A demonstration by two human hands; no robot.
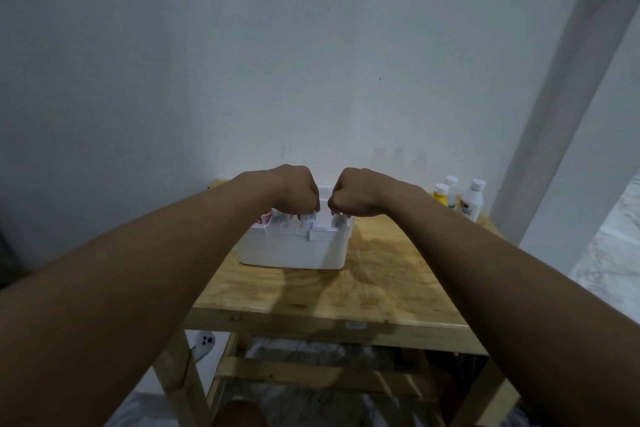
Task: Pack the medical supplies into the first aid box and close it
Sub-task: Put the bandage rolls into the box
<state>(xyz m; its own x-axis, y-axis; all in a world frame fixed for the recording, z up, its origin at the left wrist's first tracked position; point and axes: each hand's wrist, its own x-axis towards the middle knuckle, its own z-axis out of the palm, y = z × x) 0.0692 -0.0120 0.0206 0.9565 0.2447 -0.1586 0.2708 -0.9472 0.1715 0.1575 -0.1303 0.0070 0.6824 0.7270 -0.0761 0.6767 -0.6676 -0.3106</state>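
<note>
Both hands, left (294, 192) and right (353, 196), are curled shut over the white box (294, 248) mid-bench (381, 288); whatever is gripped is hidden; bottles (460, 198) are seen at 2 o'clock.

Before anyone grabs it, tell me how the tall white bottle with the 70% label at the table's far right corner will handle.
The white bottle is tall and narrow on a small base, so a sideways push would probably tip it. It looks like smooth plastic, likely rigid but a little slippery. It stands close to two smaller bottles, so a knock could topple them too.

Bottles (459, 199) crowd right rear; table (381, 288) front clear.
</note>
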